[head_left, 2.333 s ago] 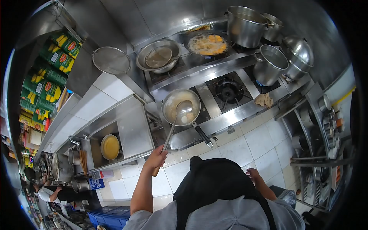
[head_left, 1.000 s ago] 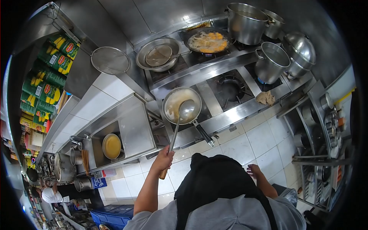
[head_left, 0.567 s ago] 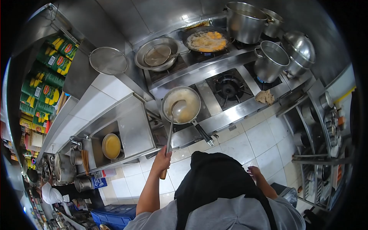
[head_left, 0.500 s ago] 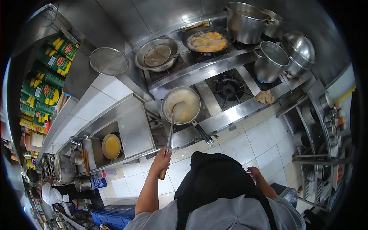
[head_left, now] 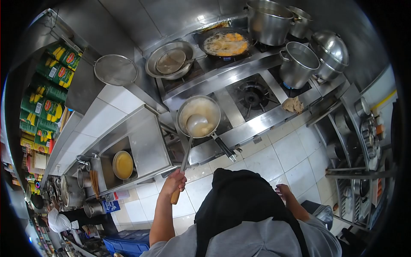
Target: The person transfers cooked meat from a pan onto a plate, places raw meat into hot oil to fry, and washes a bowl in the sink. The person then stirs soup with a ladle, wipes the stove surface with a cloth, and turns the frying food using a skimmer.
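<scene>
My left hand [head_left: 174,181] is closed around the wooden handle of a long metal ladle [head_left: 187,150]. The ladle's round bowl shows within the pan [head_left: 219,112], over pale, cloudy liquid with soft lumps. This pan rests on the near left burner, its black handle pointing toward me and to the right. At my right side, beside the black apron, is my right hand [head_left: 282,191]. It is away from the stove, and its fingers are small and partly hidden, so their grip is unclear.
Orange pieces bubble in a wok [head_left: 225,43] at the back. Left of it sits a metal bowl [head_left: 170,77] with a strainer inside. Tall pots [head_left: 299,64] stand right. A crumpled cloth [head_left: 293,105] lies on the stove's front edge. The sink [head_left: 132,144] holds a yellow-filled bowl.
My left hand has drawn the ladle slightly left and toward me. Its bowl, sunk in the liquid before, now shows clearly. The whole view has shifted a little; my right hand stays at my side.
</scene>
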